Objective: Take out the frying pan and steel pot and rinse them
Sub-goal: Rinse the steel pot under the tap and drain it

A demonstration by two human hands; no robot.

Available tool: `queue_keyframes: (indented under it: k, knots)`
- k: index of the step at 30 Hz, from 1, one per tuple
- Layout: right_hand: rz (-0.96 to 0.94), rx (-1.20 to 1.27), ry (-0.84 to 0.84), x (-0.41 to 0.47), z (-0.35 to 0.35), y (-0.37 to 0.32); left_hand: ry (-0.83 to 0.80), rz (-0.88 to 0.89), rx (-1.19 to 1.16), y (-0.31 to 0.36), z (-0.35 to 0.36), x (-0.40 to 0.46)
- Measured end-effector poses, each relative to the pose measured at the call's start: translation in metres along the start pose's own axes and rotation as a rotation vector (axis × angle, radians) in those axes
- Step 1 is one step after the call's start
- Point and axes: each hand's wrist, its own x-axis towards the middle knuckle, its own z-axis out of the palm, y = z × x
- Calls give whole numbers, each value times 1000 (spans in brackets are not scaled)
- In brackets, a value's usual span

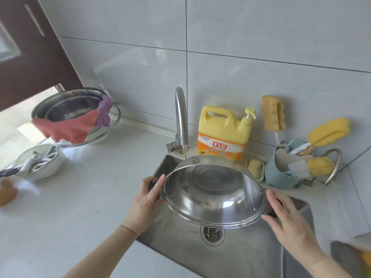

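Steel pot held tilted over the sink

The fingers of the left hand (145,199) curl round the dark side handle of the steel pot (214,192); the right hand (287,219) grips the opposite handle. The pot hangs tilted over the sink (230,255), its open mouth toward the camera, just under the faucet (181,117). A yellow detergent bottle (224,131) stands behind on the table (80,197).

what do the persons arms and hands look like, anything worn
Both forearms are bare, with no sleeves in view. The left hand and right hand wear no gloves, and no rings, watch or bracelet show. The fingernails look short and unpainted.
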Motion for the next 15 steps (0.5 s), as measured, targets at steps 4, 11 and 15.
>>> queue_keyframes:
  k: [4, 11, 15]
  knots:
    - [110, 124, -142, 0, 33, -3, -131, -118, 21, -21, 0, -18]
    - [53, 176, -238, 24, 68, -7, -121, -216, 19, -45, -11, -31]
    - [-1, 197, -248, 45, 82, -7, -107, -245, 23, -58, -18, -29]
